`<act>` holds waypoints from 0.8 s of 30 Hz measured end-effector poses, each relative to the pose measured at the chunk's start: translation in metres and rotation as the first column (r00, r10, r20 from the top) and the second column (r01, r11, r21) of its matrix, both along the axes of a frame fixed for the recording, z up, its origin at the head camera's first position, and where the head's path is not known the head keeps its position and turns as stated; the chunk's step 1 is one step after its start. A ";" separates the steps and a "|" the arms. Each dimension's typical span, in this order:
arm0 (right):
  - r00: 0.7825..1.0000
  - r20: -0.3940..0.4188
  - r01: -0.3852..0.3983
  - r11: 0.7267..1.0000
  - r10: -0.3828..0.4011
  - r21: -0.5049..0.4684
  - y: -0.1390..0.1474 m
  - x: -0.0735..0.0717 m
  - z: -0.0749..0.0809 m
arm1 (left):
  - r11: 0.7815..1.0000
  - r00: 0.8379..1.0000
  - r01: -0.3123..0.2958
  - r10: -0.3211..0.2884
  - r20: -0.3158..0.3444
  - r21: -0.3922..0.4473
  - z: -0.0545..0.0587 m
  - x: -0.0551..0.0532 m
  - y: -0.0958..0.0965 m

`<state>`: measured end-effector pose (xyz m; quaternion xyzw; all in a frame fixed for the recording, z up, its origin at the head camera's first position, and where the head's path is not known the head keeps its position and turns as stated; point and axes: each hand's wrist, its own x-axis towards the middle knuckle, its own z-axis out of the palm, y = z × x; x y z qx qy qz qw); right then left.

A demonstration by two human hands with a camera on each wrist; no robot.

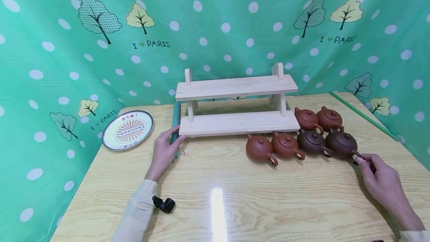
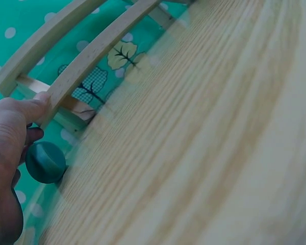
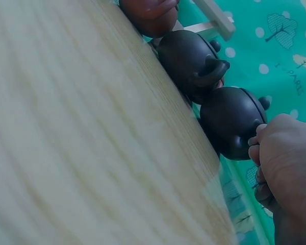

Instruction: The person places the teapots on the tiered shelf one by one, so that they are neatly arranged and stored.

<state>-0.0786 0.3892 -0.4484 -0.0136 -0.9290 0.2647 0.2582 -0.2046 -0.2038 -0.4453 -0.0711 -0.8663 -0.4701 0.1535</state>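
Observation:
A two-tier wooden shelf (image 1: 239,123) stands at the back of the table. At the left end of its lower board is my left hand (image 1: 164,151); in the left wrist view the thumb (image 2: 34,106) lies on the board's end and the other fingers curl beneath. My right hand (image 1: 383,180) pinches the handle of the rightmost dark brown teapot (image 1: 342,144), which sits on the table. Touching or close beside it is another dark teapot (image 1: 312,143). Several reddish-brown teapots (image 1: 259,148) stand to the left and behind. The right wrist view hides the pinched handle behind the fingers.
A round plate (image 1: 127,130) with a printed pattern lies at the left rear. Beside the shelf's left end runs a teal rod (image 1: 176,118). A thin green stick (image 1: 364,115) lies along the right rear edge. Green dotted cloth (image 1: 215,21) hangs around the table.

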 end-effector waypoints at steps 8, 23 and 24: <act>0.999 -0.039 0.016 1.000 -0.016 0.007 -0.003 0.000 0.004 | 1.000 1.000 -0.002 0.002 0.002 0.007 0.000 0.001 0.000; 0.987 -0.158 -0.029 0.999 0.026 -0.017 -0.011 -0.002 0.024 | 1.000 1.000 -0.005 0.006 -0.013 0.014 0.000 -0.001 -0.001; 0.986 -0.164 -0.033 0.999 0.029 -0.020 -0.012 -0.002 0.026 | 1.000 1.000 -0.004 0.004 -0.010 0.016 0.000 -0.001 0.000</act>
